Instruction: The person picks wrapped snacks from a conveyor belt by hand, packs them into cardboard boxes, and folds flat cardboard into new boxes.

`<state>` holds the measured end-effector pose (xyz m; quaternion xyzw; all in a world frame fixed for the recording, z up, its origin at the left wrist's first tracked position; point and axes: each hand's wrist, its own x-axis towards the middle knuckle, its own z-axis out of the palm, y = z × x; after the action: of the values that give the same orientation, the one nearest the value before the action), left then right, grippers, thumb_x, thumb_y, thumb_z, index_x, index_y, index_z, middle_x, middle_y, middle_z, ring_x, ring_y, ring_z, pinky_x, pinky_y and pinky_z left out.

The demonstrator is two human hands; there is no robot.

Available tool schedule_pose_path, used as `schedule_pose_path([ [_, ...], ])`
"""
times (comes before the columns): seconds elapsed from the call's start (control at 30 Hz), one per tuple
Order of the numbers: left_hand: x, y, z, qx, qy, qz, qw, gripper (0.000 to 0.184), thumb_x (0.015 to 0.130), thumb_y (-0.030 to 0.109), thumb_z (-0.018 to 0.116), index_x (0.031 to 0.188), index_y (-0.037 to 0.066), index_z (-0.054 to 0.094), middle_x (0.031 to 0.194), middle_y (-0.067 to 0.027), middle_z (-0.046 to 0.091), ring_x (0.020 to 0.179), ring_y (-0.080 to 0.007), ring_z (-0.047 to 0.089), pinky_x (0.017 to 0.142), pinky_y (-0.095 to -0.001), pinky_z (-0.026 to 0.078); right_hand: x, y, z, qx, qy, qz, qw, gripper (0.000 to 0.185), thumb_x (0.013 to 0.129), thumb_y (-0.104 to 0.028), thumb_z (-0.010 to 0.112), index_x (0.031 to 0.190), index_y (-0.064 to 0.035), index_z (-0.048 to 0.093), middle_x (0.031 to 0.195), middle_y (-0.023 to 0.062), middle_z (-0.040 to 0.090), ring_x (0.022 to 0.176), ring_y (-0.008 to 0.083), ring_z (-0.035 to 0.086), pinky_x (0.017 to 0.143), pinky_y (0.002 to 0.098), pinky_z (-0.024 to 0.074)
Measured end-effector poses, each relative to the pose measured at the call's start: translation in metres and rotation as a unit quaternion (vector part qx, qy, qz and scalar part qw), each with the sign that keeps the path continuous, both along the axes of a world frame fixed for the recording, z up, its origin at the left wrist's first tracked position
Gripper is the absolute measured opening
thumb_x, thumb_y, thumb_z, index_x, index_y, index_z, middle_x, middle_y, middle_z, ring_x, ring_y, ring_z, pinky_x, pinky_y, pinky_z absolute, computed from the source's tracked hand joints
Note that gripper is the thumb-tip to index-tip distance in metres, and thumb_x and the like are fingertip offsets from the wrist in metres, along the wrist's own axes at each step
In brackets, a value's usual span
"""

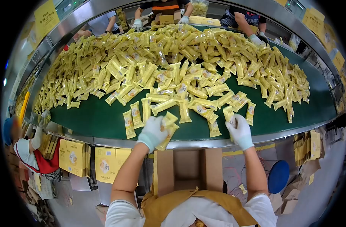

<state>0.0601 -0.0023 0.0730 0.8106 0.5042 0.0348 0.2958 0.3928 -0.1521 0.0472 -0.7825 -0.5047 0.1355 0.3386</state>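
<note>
My left hand (152, 133), in a white glove, is closed around yellow snack packets (170, 131) at the near edge of the green conveyor belt (93, 121). My right hand (240, 131), also gloved, grips one yellow packet (228, 112) between thumb and fingers. Several loose packets lie between and beside my hands, with one packet (250, 113) just right of my right hand. Beyond them a large heap of the same packets (142, 56) covers much of the belt. Below the belt's metal edge, an open cardboard box (165, 172) stands in front of my body.
Yellow printed cartons (72, 157) stand at the lower left, and flattened cartons (314, 143) at the right. A blue round stool (278, 176) is beside my right arm. Gloved co-workers reach in from the far side; another person in a red vest (48, 160) is at left.
</note>
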Motion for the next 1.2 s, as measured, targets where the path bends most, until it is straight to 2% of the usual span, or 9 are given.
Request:
schedule_pose_path([
  [0.17,0.019,-0.037,-0.053,0.048,0.119,0.019,0.992,0.048,0.085,0.032,0.072,0.117,0.003,0.051,0.115,-0.019,0.053,0.108,-0.0366,0.059,0.092,-0.0441,0.053,-0.047,0.069,-0.004,0.083,-0.108,0.035,0.99,0.048,0.082,-0.032,0.078,0.117,-0.0027,0.061,0.107,0.0178,0.067,0.096,0.0358,0.066,0.084,0.0419,0.053],
  [0.27,0.021,-0.039,-0.056,0.068,0.115,0.023,0.991,0.053,0.082,0.035,0.076,0.116,0.002,0.052,0.115,-0.0196,0.053,0.105,-0.0389,0.058,0.089,-0.0449,0.053,-0.059,0.113,-0.004,-0.156,-0.132,0.063,0.977,0.046,0.078,-0.036,0.08,0.106,-0.0042,0.064,0.102,0.0162,0.069,0.096,0.035,0.065,0.085,0.0449,0.0524],
  [0.37,0.017,-0.027,-0.058,0.037,0.081,0.031,0.996,0.05,0.079,0.034,0.078,0.111,0.003,0.056,0.11,-0.0202,0.058,0.107,-0.0376,0.059,0.092,-0.0435,0.051,-0.055,0.123,-0.021,-0.181,-0.284,0.137,0.931,0.043,0.076,-0.038,0.08,0.102,-0.0064,0.066,0.099,0.016,0.07,0.095,0.0365,0.065,0.087,0.0444,0.0528],
  [0.6,0.001,0.024,-0.051,0.084,-0.102,0.077,0.988,0.047,0.081,0.029,0.075,0.116,0.005,0.055,0.111,-0.0232,0.063,0.107,-0.0419,0.06,0.093,-0.0475,0.051,-0.044,0.084,0.006,-0.195,-0.154,-0.005,0.968,0.037,0.081,-0.035,0.072,0.102,-0.0061,0.063,0.099,0.0171,0.071,0.09,0.0376,0.07,0.08,0.046,0.0566],
  [0.83,0.06,0.089,-0.06,0.181,0.144,-0.024,0.973,0.049,0.083,0.02,0.072,0.128,0.013,0.054,0.112,-0.0157,0.068,0.1,-0.0349,0.067,0.087,-0.0449,0.054,-0.063,0.076,-0.038,-0.25,-0.214,-0.003,0.944,0.035,0.085,-0.026,0.069,0.109,-0.0048,0.055,0.096,0.0158,0.07,0.086,0.0334,0.072,0.074,0.0435,0.0576],
  [1.0,0.04,0.086,-0.078,0.253,0.102,-0.065,0.96,0.032,0.084,0.012,0.065,0.116,0.012,0.058,0.104,-0.0113,0.069,0.095,-0.0315,0.069,0.082,-0.0429,0.054,-0.027,0.06,-0.043,-0.177,-0.351,0.061,0.918,0.02,0.088,-0.016,0.062,0.107,-0.0109,0.058,0.088,0.0095,0.068,0.079,0.0293,0.071,0.067,0.0427,0.0553],
  [1.07,0.011,0.057,-0.076,0.31,0.097,-0.122,0.938,0.026,0.087,0.012,0.061,0.113,0.011,0.059,0.103,-0.0078,0.068,0.1,-0.0277,0.067,0.088,-0.0428,0.052,-0.004,0.038,-0.051,-0.069,-0.402,0.075,0.91,0.024,0.089,-0.026,0.065,0.108,-0.0134,0.06,0.082,0.0045,0.064,0.081,0.0241,0.068,0.073,0.0391,0.0519],
  [1.13,-0.01,0.045,-0.095,0.467,0.038,-0.174,0.866,0.044,0.089,0.03,0.065,0.128,0.011,0.057,0.11,-0.0104,0.065,0.112,-0.0272,0.061,0.102,-0.0465,0.043,-0.005,0.023,-0.049,-0.069,-0.382,0.131,0.912,0.052,0.082,-0.028,0.072,0.128,-0.0092,0.056,0.103,0.0082,0.064,0.099,0.0275,0.062,0.087,0.0415,0.0475],
  [1.2,-0.016,0.027,-0.087,0.43,0.068,-0.189,0.88,0.067,0.085,0.045,0.068,0.138,0.009,0.05,0.119,-0.0134,0.061,0.121,-0.0286,0.055,0.109,-0.0494,0.036,-0.023,0.004,-0.036,-0.025,-0.373,0.136,0.917,0.072,0.077,-0.036,0.077,0.136,-0.0051,0.051,0.118,0.0123,0.059,0.108,0.0306,0.056,0.093,0.0433,0.0439],
])
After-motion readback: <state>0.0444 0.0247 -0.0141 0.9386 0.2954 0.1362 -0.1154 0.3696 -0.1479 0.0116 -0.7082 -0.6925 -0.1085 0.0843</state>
